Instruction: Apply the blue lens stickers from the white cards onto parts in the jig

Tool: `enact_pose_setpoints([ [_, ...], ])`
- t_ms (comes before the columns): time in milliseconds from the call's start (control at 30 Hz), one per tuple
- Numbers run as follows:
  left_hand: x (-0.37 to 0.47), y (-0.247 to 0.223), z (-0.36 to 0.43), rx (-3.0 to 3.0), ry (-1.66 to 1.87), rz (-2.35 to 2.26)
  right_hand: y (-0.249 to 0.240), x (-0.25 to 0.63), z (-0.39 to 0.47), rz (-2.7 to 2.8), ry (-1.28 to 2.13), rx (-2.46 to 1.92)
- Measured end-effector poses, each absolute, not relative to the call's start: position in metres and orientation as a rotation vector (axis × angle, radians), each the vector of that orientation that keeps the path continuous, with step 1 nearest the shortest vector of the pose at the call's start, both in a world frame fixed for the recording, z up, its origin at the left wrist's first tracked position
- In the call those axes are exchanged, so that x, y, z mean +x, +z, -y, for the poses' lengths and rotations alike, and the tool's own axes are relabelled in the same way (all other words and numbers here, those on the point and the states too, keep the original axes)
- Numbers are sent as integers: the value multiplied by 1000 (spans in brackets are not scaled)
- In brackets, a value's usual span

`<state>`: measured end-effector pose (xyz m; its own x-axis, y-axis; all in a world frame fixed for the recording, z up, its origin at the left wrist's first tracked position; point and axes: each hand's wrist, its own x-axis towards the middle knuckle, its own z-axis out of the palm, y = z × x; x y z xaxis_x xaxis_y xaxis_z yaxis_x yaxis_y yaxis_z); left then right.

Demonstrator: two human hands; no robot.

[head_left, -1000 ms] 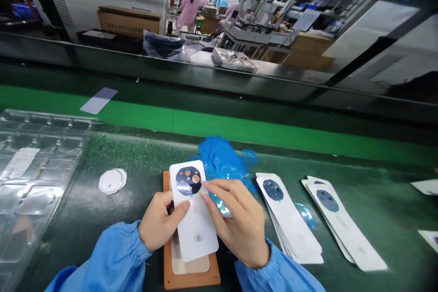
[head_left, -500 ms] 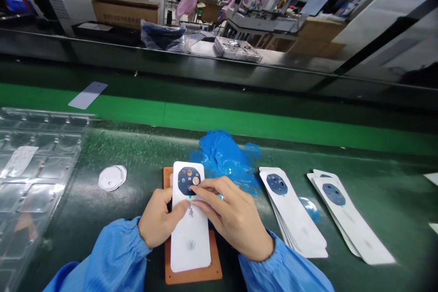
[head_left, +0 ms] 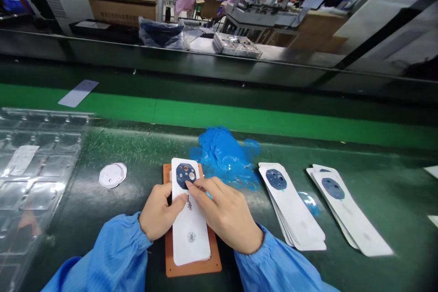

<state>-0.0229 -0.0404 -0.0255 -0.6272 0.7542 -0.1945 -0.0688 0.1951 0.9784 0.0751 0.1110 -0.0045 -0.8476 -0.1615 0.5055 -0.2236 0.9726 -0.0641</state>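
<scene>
A white panel (head_left: pixel 191 242) with a dark blue round patch (head_left: pixel 185 175) near its top lies over an orange-brown plate (head_left: pixel 193 270). My left hand (head_left: pixel 160 212) grips the panel's left edge, thumb on its face. From the right, my right hand (head_left: pixel 227 212) has its thumb and index finger pressed together at the lower edge of the patch; anything between those fingertips is too small to make out. Behind the plate sits a heap of blue film pieces (head_left: pixel 222 150).
To the right lie two stacks of white panels (head_left: pixel 297 214) (head_left: pixel 356 214), with a clear disc (head_left: pixel 309 203) between them. White round pieces (head_left: pixel 112 175) and a clear plastic tray (head_left: pixel 44 164) are at left. A pale panel (head_left: pixel 78 93) rests on the green strip (head_left: pixel 205 115).
My right hand has moved slightly left and inward over the panel. A small light-blue tab seen below the patch earlier is no longer visible. The pale panel has shifted left on the strip.
</scene>
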Motion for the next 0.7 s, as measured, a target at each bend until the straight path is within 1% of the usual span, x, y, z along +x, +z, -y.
enact_pose_setpoints([
  [233,-22,-27,39,733,1476,-1905,-8,76,-95,2616,-21,203],
  [700,-23,-29,41,793,1330,-1976,-21,67,-104,2443,97,59],
])
